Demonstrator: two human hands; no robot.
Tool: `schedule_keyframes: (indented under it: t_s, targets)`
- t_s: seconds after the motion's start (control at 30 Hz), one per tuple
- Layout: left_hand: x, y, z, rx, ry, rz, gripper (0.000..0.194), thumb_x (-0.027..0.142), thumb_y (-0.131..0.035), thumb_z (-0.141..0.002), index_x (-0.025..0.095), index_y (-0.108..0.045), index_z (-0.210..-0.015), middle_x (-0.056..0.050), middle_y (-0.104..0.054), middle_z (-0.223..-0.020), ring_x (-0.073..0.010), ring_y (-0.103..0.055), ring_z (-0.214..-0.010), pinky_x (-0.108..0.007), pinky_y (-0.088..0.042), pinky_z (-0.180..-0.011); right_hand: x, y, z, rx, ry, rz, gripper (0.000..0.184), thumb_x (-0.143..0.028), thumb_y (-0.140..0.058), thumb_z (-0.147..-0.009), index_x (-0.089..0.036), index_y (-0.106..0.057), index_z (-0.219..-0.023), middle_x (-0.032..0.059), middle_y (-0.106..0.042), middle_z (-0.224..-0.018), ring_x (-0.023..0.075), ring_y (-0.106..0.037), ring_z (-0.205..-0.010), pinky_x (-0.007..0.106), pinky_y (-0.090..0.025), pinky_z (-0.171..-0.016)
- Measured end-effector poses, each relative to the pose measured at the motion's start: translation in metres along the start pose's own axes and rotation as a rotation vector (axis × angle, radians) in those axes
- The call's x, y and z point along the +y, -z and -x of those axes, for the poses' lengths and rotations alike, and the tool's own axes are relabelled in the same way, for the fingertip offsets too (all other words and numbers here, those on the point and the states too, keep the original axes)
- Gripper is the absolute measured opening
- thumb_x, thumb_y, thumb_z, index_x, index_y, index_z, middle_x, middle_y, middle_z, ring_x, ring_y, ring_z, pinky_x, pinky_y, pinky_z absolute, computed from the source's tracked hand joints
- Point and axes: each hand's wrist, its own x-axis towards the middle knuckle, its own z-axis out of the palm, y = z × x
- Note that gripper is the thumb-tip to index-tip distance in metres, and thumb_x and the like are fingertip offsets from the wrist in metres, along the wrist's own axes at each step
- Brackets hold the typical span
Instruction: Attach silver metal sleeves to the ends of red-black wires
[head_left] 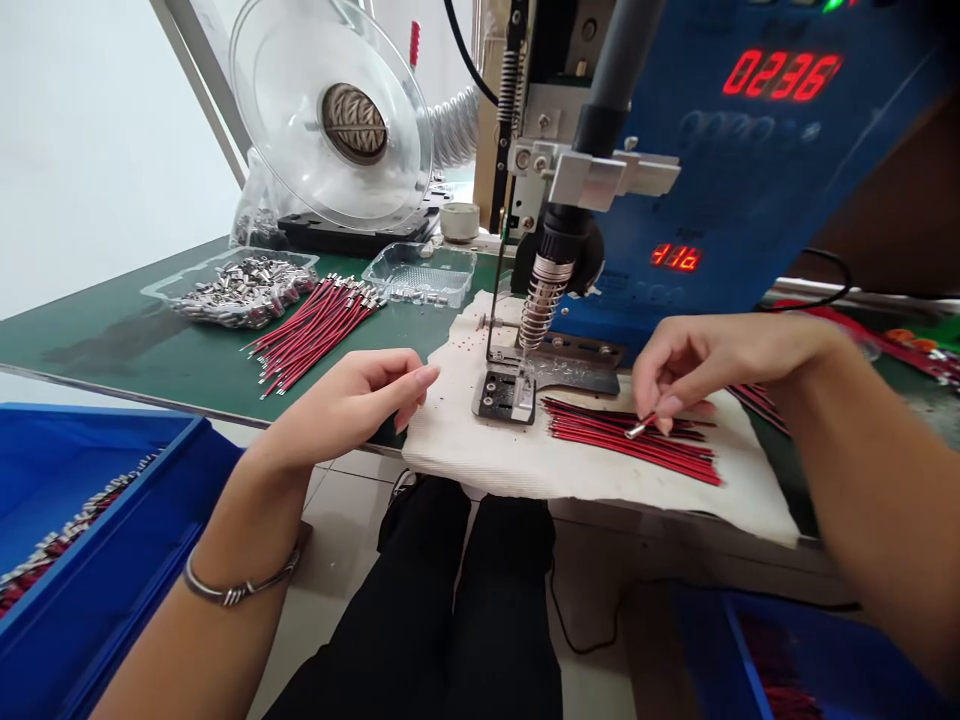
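My right hand (pixel 694 365) hovers over a pile of red and black wires (pixel 637 440) on a white cloth (pixel 510 455), its fingers pinched on the metal-tipped end of one wire (pixel 639 429). My left hand (pixel 360 400) rests at the table's front edge left of the cloth, fingers curled in, with nothing visible in them. Between the hands stands a small metal fixture (pixel 506 392) under the machine's spring-wrapped nozzle (pixel 541 295).
A blue machine (pixel 750 170) with red number displays rises at the back right. On the green table (pixel 150 345) lie a second wire bundle (pixel 311 325), a tray of metal sleeves (pixel 240 290), a clear tray (pixel 420 272) and a clear spool (pixel 337 115). Blue bins (pixel 90 560) sit below.
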Motion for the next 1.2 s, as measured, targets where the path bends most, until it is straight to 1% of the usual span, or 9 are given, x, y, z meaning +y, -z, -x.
schedule_keyframes:
  t_s: [0.23, 0.33, 0.4, 0.5, 0.6, 0.7, 0.8, 0.97, 1.2]
  targets:
    - [0.002, -0.002, -0.001, -0.024, 0.018, 0.008, 0.050, 0.050, -0.055, -0.104, 0.020, -0.056, -0.065, 0.001, -0.055, -0.065, -0.0120, -0.048, -0.062, -0.027, -0.039, -0.063, -0.010, -0.002, 0.003, 0.040, 0.043, 0.070, 0.036, -0.051, -0.084, -0.091, -0.016, -0.082, -0.099, 0.0081, -0.080, -0.087, 0.0129, -0.069, -0.070, 0.018, -0.049, -0.057]
    - [0.003, -0.003, -0.001, -0.019, 0.013, -0.008, 0.049, 0.051, -0.055, -0.103, 0.020, -0.054, -0.065, 0.002, -0.053, -0.063, -0.0117, -0.046, -0.060, -0.027, -0.037, -0.061, -0.026, -0.023, 0.009, 0.102, 0.060, 0.150, 0.027, -0.047, -0.078, -0.097, -0.021, -0.084, -0.100, 0.0063, -0.081, -0.087, 0.0144, -0.070, -0.067, 0.020, -0.050, -0.054]
    - [0.002, -0.003, 0.000, -0.023, 0.007, -0.014, 0.049, 0.051, -0.054, -0.104, 0.020, -0.054, -0.066, 0.002, -0.053, -0.063, -0.0114, -0.045, -0.059, -0.027, -0.036, -0.059, -0.032, -0.048, 0.019, 0.197, 0.115, 0.252, 0.021, -0.044, -0.073, -0.100, -0.029, -0.086, -0.104, 0.0040, -0.082, -0.090, 0.0163, -0.072, -0.069, 0.023, -0.056, -0.059]
    - [-0.001, -0.003, 0.001, -0.029, -0.013, -0.021, 0.049, 0.053, -0.056, -0.104, 0.020, -0.055, -0.068, 0.003, -0.054, -0.064, -0.0108, -0.045, -0.058, -0.026, -0.036, -0.057, -0.023, -0.096, 0.039, 0.637, 0.189, 0.475, 0.017, -0.045, -0.073, -0.097, -0.038, -0.088, -0.102, 0.0043, -0.084, -0.095, 0.0254, -0.079, -0.081, 0.034, -0.066, -0.071]
    - [-0.005, -0.003, 0.001, -0.034, -0.028, -0.035, 0.049, 0.054, -0.057, -0.104, 0.020, -0.056, -0.069, 0.003, -0.053, -0.063, -0.0104, -0.045, -0.057, -0.026, -0.034, -0.056, 0.005, -0.133, 0.058, 1.098, 0.019, 0.536, 0.017, -0.050, -0.073, -0.093, -0.044, -0.088, -0.098, 0.0025, -0.084, -0.094, 0.0295, -0.079, -0.078, 0.042, -0.068, -0.077]
    - [-0.006, -0.002, 0.000, -0.049, -0.032, -0.049, 0.050, 0.055, -0.055, -0.105, 0.020, -0.056, -0.069, 0.003, -0.054, -0.062, -0.0105, -0.045, -0.057, -0.026, -0.034, -0.055, 0.034, -0.147, 0.064, 1.484, -0.211, 0.459, 0.024, -0.058, -0.074, -0.082, -0.041, -0.089, -0.091, 0.0028, -0.085, -0.101, 0.0346, -0.080, -0.086, 0.047, -0.067, -0.076]
    - [-0.005, -0.001, -0.001, -0.058, -0.034, -0.054, 0.051, 0.057, -0.054, -0.104, 0.020, -0.055, -0.069, 0.003, -0.055, -0.062, -0.0109, -0.046, -0.056, -0.026, -0.035, -0.056, 0.055, -0.145, 0.060, 1.672, -0.380, 0.347, 0.041, -0.065, -0.071, -0.077, -0.031, -0.088, -0.096, 0.0076, -0.085, -0.105, 0.0361, -0.079, -0.089, 0.048, -0.063, -0.074]
    - [-0.005, 0.000, -0.002, -0.080, -0.031, -0.051, 0.050, 0.056, -0.054, -0.104, 0.020, -0.057, -0.069, 0.001, -0.060, -0.063, -0.0119, -0.049, -0.058, -0.026, -0.038, -0.057, 0.074, -0.139, 0.051, 1.778, -0.457, 0.396, 0.048, -0.061, -0.063, -0.085, -0.025, -0.083, -0.109, 0.0103, -0.081, -0.091, 0.0319, -0.072, -0.076, 0.048, -0.059, -0.072]
    - [-0.003, 0.002, -0.001, -0.103, -0.012, -0.023, 0.049, 0.055, -0.055, -0.103, 0.020, -0.060, -0.069, 0.001, -0.058, -0.066, -0.0135, -0.052, -0.061, -0.027, -0.040, -0.061, 0.069, -0.129, 0.060, 1.547, -0.493, 0.531, 0.033, -0.055, -0.061, -0.090, -0.030, -0.079, -0.103, 0.0099, -0.081, -0.094, 0.0310, -0.069, -0.067, 0.051, -0.060, -0.080]
